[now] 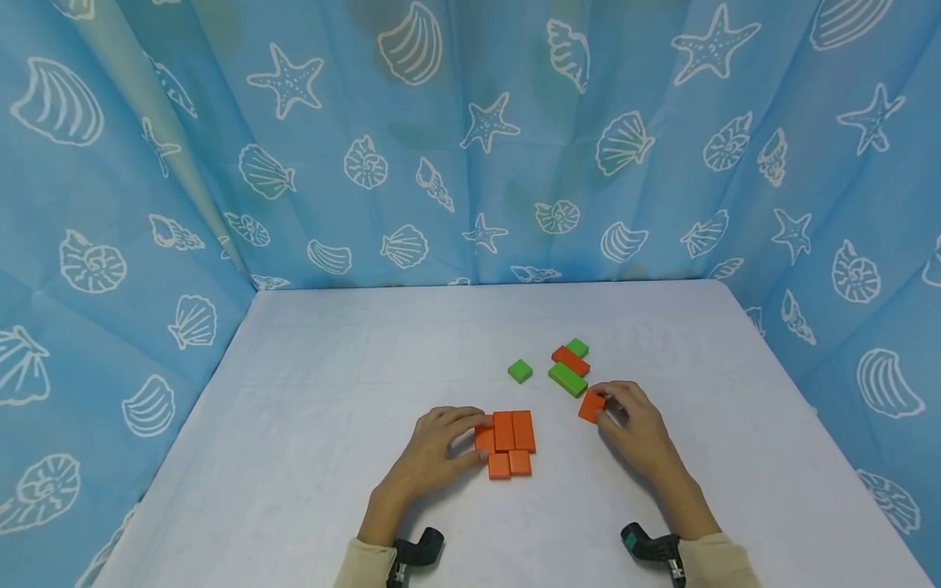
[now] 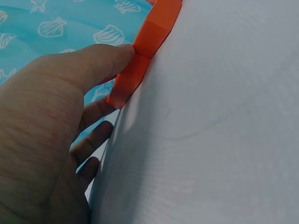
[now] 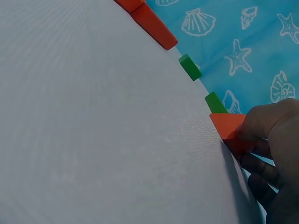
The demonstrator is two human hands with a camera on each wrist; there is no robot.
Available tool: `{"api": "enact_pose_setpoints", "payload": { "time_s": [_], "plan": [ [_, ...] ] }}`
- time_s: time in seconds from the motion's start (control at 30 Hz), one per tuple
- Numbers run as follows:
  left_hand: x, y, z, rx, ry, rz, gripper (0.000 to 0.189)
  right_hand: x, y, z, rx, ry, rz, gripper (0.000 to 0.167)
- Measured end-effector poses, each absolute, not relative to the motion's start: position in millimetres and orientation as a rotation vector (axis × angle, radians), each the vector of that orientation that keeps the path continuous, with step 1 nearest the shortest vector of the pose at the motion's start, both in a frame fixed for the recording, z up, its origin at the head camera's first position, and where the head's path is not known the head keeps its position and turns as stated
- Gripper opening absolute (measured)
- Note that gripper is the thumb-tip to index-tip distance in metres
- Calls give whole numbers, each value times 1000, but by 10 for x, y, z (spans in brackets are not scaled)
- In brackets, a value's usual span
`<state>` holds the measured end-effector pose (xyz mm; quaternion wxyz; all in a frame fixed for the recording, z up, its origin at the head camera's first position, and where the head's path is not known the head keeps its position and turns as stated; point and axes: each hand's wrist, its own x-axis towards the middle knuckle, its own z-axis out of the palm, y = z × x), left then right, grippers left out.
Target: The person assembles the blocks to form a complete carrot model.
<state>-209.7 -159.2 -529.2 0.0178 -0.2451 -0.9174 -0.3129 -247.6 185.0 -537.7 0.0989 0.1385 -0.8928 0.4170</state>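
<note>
Block [image 1: 590, 407], orange and maybe square, pinched by the right hand [image 1: 641, 433], sits nearer the back-right corner of the table [image 1: 294, 367] than the orange group [image 1: 523, 430], whose left piece [image 1: 485, 438] the left hand [image 1: 435, 447] pinches.

Here you've got smooth, plastic-looking orange blocks [image 1: 523, 431] and green blocks [image 1: 568, 380], matt white cloth [image 1: 353, 359], and look, a softly creased fabric curtain [image 1: 331, 204]!

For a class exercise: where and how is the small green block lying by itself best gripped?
Probably by two opposite side faces, pinched from above: the small green block lies flat with a gap around it, so its sides look free.
</note>
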Motion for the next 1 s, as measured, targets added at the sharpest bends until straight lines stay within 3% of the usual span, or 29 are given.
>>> {"api": "enact_pose_setpoints", "payload": {
  "time_s": [0.43,0.67,1.0],
  "plan": [
    [-2100,-1592,-5271,-776,-2838,-969,49,-2483,1826,-5392,414,-2619,1176,32],
    [-2086,-1596,-5283,-756,-2838,-969,48,-2669,1799,-5371,396,-2566,1162,27],
    [-2089,-1596,-5288,-762,-2838,-981,48,-3132,1940,-5286,534,-2729,1159,48]
  ]
}}
